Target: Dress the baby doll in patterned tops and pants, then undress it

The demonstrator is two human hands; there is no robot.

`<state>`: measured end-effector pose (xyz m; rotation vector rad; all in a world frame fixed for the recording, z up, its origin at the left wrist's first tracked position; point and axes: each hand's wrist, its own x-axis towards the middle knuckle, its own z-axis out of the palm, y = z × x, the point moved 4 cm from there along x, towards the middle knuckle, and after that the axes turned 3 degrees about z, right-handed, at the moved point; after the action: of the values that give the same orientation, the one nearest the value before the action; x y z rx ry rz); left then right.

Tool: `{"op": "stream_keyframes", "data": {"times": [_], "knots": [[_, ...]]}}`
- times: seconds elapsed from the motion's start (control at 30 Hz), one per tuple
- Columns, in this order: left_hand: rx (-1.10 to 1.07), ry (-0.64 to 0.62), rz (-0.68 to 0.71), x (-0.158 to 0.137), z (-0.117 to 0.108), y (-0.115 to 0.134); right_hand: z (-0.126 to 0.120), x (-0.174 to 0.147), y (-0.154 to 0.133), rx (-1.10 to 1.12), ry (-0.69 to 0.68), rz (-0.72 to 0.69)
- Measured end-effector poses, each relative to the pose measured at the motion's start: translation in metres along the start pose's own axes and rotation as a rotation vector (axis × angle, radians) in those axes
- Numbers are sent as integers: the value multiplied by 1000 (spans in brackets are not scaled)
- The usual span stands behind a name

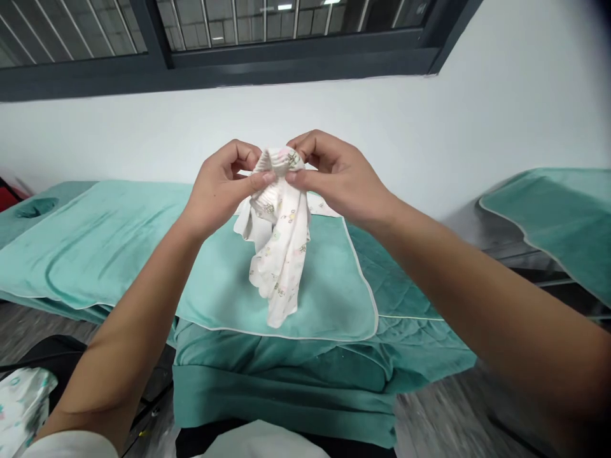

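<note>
A small white baby garment (pixel 285 254) with a scattered floral print hangs in loose folds from both my hands. Its ribbed edge is gathered at the top, between my fingers. My left hand (pixel 219 181) pinches the left side of this edge, thumb in front. On the right side, my right hand (pixel 341 172) grips the same edge between thumb and fingers. The lower end dangles over a light green cloth (pixel 219 286). Some white patterned fabric shows behind the garment by my right hand; I cannot tell if it is part of the same piece.
Green covers lie over a long bed (pixel 109 235) against the white wall (pixel 405 127). A barred window (pixel 286 63) is above. Another green-covered surface (pixel 563 210) stands at the right. White patterned cloth (pixel 23 407) rests on something dark at lower left.
</note>
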<state>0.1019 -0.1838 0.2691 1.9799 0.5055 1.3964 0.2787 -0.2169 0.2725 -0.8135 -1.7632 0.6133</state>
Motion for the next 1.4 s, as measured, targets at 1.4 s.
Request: {"op": "stream_keyframes", "data": {"times": [1.4], "knots": [[-159,-90,-403,-24,40,-44,7,-30,60,245,-377,443]]}}
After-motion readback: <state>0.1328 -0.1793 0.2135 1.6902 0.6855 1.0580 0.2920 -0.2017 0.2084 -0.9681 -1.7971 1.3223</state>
